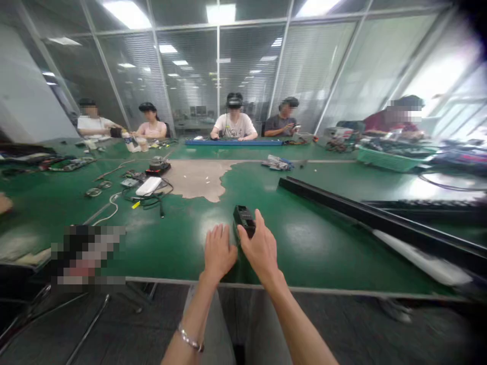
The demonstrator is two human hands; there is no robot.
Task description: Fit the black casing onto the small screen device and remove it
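A small black boxy device, with recesses in its top, sits on the green table in front of me. My right hand is around its near end, thumb toward the left and fingers along the right side. The palm hides part of that end, and I cannot make out the device's exact kind. Just left of it, my left hand lies palm down with its fingers stretched forward, holding nothing. Its thumb comes close to the device; whether they touch is unclear.
Long black rails and a white strip lie to the right. A white box with cables sits left, near a bare brown patch. Farther back are a green basket, a blue bar and several seated people.
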